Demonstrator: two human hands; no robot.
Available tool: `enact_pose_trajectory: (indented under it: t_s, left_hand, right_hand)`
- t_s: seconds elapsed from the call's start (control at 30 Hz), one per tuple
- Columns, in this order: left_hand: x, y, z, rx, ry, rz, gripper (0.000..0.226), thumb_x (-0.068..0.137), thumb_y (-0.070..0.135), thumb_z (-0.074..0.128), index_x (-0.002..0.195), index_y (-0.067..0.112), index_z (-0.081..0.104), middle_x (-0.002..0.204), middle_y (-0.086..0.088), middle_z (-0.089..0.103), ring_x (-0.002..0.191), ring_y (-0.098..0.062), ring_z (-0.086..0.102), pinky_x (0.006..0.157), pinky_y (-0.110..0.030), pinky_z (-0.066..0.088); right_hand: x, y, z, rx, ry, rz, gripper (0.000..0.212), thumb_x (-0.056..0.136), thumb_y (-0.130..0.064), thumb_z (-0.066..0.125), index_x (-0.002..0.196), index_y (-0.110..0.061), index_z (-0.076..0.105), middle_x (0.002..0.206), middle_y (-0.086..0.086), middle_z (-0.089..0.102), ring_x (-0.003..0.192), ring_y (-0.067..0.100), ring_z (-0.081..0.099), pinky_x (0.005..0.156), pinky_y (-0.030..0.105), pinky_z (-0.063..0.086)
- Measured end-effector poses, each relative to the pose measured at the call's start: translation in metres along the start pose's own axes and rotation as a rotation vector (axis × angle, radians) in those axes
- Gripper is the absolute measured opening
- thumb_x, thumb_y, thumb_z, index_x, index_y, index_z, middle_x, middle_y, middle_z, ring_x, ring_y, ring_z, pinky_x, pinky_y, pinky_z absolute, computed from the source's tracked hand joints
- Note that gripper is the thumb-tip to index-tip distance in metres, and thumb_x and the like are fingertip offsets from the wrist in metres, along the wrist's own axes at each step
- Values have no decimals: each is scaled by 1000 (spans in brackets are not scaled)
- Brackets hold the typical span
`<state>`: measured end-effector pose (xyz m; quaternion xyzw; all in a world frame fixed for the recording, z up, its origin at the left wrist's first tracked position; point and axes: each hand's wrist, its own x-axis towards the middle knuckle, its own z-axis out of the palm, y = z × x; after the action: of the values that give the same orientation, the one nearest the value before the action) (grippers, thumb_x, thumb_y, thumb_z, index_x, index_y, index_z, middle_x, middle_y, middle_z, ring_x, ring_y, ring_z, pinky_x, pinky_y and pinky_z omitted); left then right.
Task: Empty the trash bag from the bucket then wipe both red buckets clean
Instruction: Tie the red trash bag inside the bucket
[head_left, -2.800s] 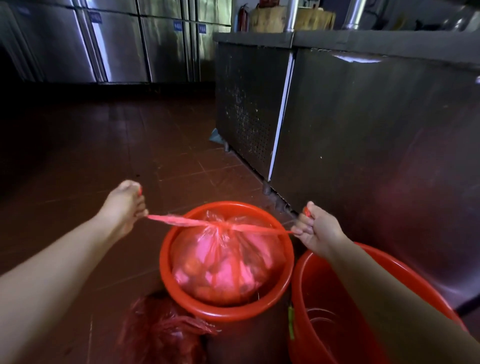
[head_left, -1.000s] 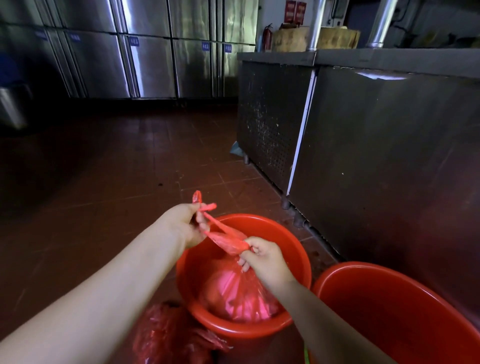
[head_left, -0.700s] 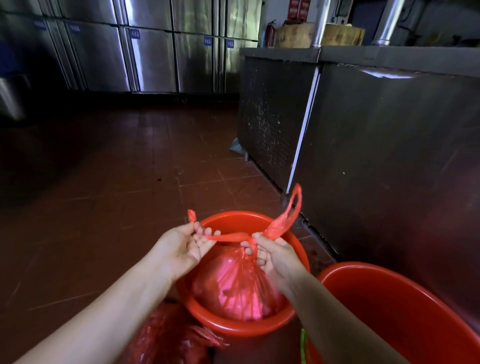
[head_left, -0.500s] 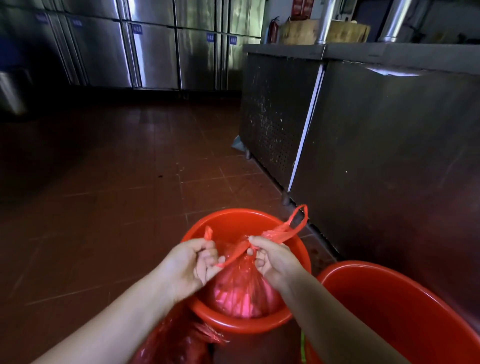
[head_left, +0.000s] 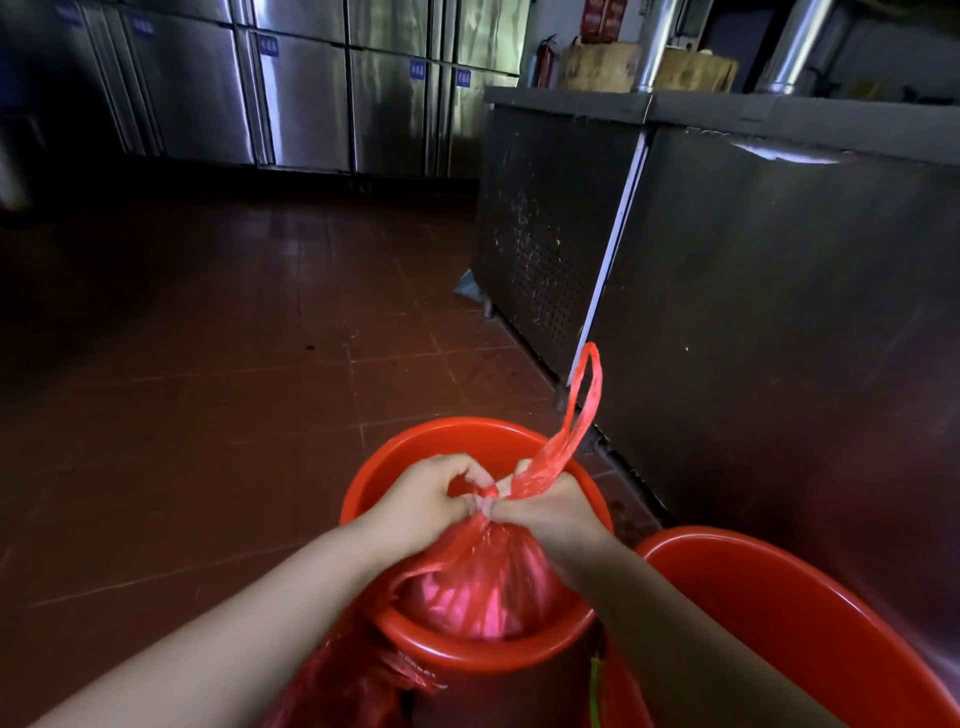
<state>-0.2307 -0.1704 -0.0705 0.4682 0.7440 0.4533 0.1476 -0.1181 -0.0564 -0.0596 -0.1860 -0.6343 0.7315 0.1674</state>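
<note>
Right now both my hands meet over the near red bucket (head_left: 363, 483), at the twisted neck of the red trash bag (head_left: 483, 587). My left hand (head_left: 421, 499) has its fingers curled tight on the bunched plastic at the knot, and my right hand (head_left: 550, 512) pinches the same neck from the other side, knuckles almost touching the left. One bag handle loop (head_left: 587, 395) sticks up and away above my right hand, in front of the steel cabinet (head_left: 779, 312). The bag's full, pinkish belly sits inside the bucket, below the rim.

Just to my right, touching or nearly touching the first, stands the second red bucket (head_left: 779, 597), wider, with a green strip (head_left: 595, 691) showing in the gap between the two. At the lower left, against the near bucket, lies a crumpled dark red plastic bag (head_left: 353, 680) on the brown tiled floor (head_left: 208, 389). Across the floor stands a row of stainless fridge doors (head_left: 301, 93). On the desk above the cabinet sit two round wooden chopping blocks (head_left: 597, 67), with a fire extinguisher (head_left: 543, 62) behind.
</note>
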Motion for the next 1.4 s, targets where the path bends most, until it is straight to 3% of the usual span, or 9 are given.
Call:
enact_pose_trajectory:
  t_s: [0.17, 0.43, 0.53, 0.67, 0.8, 0.93, 1.1, 1.27, 1.4]
  left_hand:
    - [3, 1, 7, -84, -18, -33, 15, 84, -4, 60, 85, 11, 63, 87, -2, 62, 82, -11, 55, 81, -25, 43]
    - [9, 5, 9, -137, -17, -95, 27, 88, 2, 58, 72, 23, 54, 70, 1, 50, 64, -6, 43, 62, -20, 35]
    - [9, 4, 11, -253, 4, -130, 28, 93, 4, 51, 73, 22, 54, 64, 9, 49, 53, 6, 43, 57, -12, 35]
    - [12, 1, 9, -421, -60, -226, 20, 91, 2, 54, 93, 21, 58, 63, 6, 46, 55, -1, 43, 58, -15, 37]
    - [15, 2, 4, -392, -139, -246, 22, 87, 1, 60, 77, 20, 63, 66, 6, 52, 61, -3, 47, 61, -14, 40]
    - [16, 3, -2, -190, -88, -157, 23, 85, 4, 63, 71, 22, 61, 67, 6, 55, 61, -2, 48, 61, -17, 39]
    - [16, 14, -11, 387, 40, 210, 7, 86, 12, 55, 79, 14, 57, 84, -2, 57, 81, -18, 56, 75, -34, 44]
    - [12, 21, -34, 825, 173, 552, 18, 84, 25, 40, 74, 16, 52, 74, -2, 53, 69, -22, 55, 49, -30, 44]
    - [-7, -5, -38, 960, 32, 494, 13, 69, 12, 68, 69, 16, 56, 68, -1, 56, 61, -23, 59, 42, -24, 43]
  right_hand:
    - [3, 1, -7, -125, 20, -109, 30, 65, 25, 67, 63, -2, 54, 61, 3, 63, 59, 11, 62, 59, 23, 51]
    - [10, 17, -1, -525, 406, -362, 30, 64, 9, 67, 62, -17, 53, 60, -9, 58, 58, 2, 55, 58, 21, 47]
    - [10, 22, 0, -553, 459, -432, 31, 65, 5, 65, 65, -25, 56, 72, -22, 61, 67, -2, 57, 63, 9, 41]
    - [14, 25, -6, -697, 477, -520, 38, 64, -5, 71, 57, -31, 44, 65, -12, 52, 67, 9, 55, 64, 27, 46]
    - [16, 25, -5, -496, 366, -369, 33, 67, 1, 73, 56, -21, 51, 56, -7, 58, 55, 4, 53, 55, 26, 47]
    - [15, 14, -16, -366, 146, -287, 21, 73, 7, 71, 66, -8, 59, 55, 5, 61, 52, 14, 57, 53, 28, 49]
    - [15, -4, -17, -268, 45, -255, 15, 85, 7, 60, 75, -4, 62, 54, 1, 60, 44, 7, 54, 43, 16, 40]
    - [14, -14, -25, -191, 65, -292, 27, 86, 4, 60, 65, -14, 61, 54, -2, 58, 49, 10, 53, 50, 21, 43]
    - [5, 9, -36, -228, 108, -127, 36, 85, 4, 60, 54, -13, 53, 45, 3, 48, 42, 18, 43, 47, 26, 35]
